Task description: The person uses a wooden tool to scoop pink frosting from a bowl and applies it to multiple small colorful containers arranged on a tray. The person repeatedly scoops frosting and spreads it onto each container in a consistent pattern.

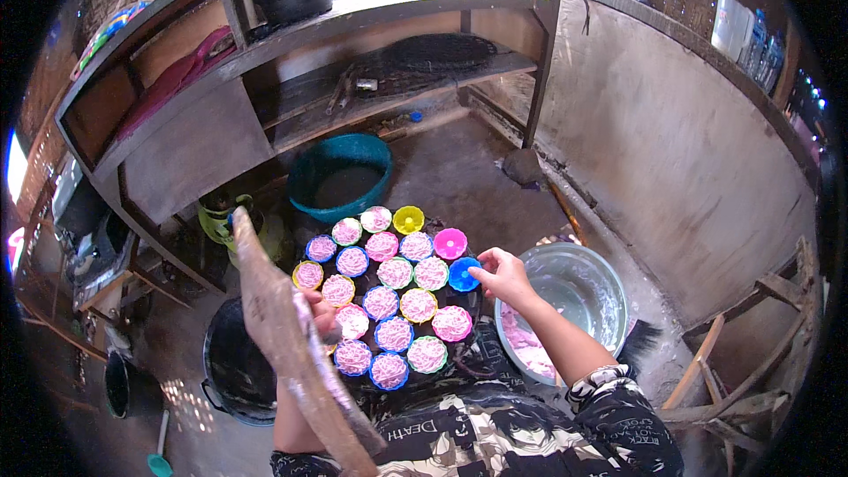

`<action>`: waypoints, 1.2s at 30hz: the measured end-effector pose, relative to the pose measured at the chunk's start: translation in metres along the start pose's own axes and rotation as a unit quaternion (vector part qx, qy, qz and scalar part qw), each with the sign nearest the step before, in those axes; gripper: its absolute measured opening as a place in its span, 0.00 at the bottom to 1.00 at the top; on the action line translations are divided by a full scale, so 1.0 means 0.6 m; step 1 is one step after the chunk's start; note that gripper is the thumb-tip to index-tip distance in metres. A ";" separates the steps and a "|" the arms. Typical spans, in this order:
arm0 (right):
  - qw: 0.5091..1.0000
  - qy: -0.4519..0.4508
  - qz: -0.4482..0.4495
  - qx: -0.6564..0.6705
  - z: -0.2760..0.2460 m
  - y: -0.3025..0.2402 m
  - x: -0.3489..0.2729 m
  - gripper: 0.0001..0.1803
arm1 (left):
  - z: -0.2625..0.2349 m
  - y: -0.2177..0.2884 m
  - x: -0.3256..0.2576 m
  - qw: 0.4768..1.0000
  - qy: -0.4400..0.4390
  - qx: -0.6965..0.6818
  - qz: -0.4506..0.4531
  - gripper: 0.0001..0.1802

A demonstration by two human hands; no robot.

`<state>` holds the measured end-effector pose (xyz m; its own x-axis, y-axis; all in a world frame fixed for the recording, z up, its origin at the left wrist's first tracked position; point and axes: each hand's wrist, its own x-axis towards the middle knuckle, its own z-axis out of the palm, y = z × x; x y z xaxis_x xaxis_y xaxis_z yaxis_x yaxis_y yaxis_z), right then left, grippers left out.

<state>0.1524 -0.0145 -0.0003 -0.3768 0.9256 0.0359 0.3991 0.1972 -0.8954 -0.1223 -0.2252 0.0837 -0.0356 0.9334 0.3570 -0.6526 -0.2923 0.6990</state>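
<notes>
My right hand [502, 278] pinches the rim of an empty blue fluted mold cup [463, 274] at the right edge of a group of cups. Several scalloped cups in blue, green, yellow and pink hold pink-and-white noodle-like strands, such as one filled cup [419, 305]. Beside the blue cup sit an empty pink cup [450, 244] and an empty yellow cup [408, 219]. On the left, a long, worn wooden tool [281, 309] slants upright, with pink smears low on it. My left hand [318, 311] is closed around it, partly hidden behind the wood.
A grey-green basin [609, 283] with pink residue stands at my right, a dark brush [640, 342] beside it. Beyond the cups is a teal basin [375, 172] near a green gas cylinder [221, 223]. A black tub [221, 371] sits left, wooden shelving [389, 106] behind, a wooden frame [751, 344] right.
</notes>
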 end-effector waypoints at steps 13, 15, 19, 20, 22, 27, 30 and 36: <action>0.996 -0.088 0.026 -0.016 0.003 0.002 -0.016 0.14 | -0.003 0.033 -0.060 0.970 0.082 0.190 0.129 0.23; 0.995 -0.094 0.021 -0.019 0.001 -0.002 -0.020 0.15 | 0.009 0.027 -0.059 0.966 0.102 0.201 0.128 0.23; 0.974 -0.022 -0.094 -0.204 -0.029 -0.055 -0.031 0.21 | 0.047 0.027 -0.035 0.899 0.380 0.215 -0.012 0.16; 0.946 0.009 -0.125 -0.300 -0.041 -0.083 -0.034 0.23 | 0.063 0.029 -0.026 0.879 0.333 0.337 -0.047 0.18; 0.960 0.047 -0.189 -0.201 -0.066 -0.159 -0.034 0.27 | 0.102 0.026 0.006 0.805 0.191 0.562 0.022 0.25; 0.848 0.068 -0.518 -0.092 -0.092 -0.383 -0.044 0.32 | 0.194 -0.028 0.169 0.499 -0.008 0.809 0.309 0.15; 0.784 0.161 -0.564 -0.202 -0.102 -0.463 -0.088 0.27 | 0.226 -0.015 0.220 0.516 -0.033 0.807 0.286 0.13; 0.780 -0.059 -0.589 -0.201 -0.136 -0.451 -0.203 0.17 | 0.267 0.019 0.149 0.492 -0.235 0.835 0.066 0.08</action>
<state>0.1585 -0.1542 0.2738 -0.7454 -0.0069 0.6666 -0.0615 0.9964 -0.0585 -0.0117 -0.1785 0.2229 0.4416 0.8465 0.2974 0.8794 -0.4741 0.0438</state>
